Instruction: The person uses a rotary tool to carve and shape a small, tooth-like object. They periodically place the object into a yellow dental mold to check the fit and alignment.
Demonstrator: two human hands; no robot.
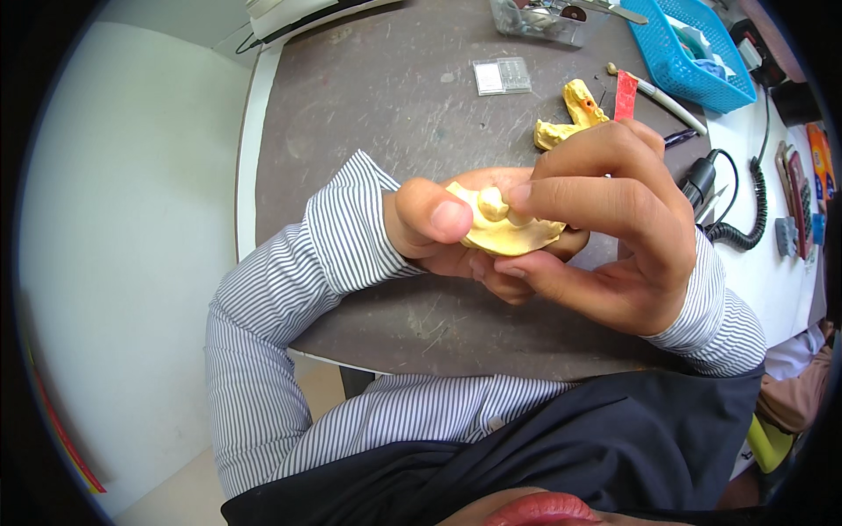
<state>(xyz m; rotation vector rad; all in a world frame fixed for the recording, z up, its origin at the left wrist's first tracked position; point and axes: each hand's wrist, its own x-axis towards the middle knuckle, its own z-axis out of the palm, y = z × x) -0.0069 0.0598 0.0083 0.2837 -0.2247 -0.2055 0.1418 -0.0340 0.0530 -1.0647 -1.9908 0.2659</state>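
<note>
A yellow plaster dental model (pixel 513 237) is held above the table's near part, with one rounded tooth (pixel 492 204) standing up from it. My left hand (pixel 430 223) grips its left end, thumb on top and fingers underneath. From the right, my right hand (pixel 627 232) closes on the same model, an index fingertip against the tooth and the thumb at the lower edge. Its fingers hide the model's right part. Beyond my right hand lies another yellow dental model (pixel 574 118) on the table, partly covered by my knuckles.
A flat clear case (pixel 503 76) lies on the brown tabletop (pixel 377 105). Farther back are a clear tray (pixel 548 24) of small tools and a blue basket (pixel 693 66). At right lie a red strip (pixel 625 95), a white pen-like tool (pixel 671 107) and a black coiled cord (pixel 759 206).
</note>
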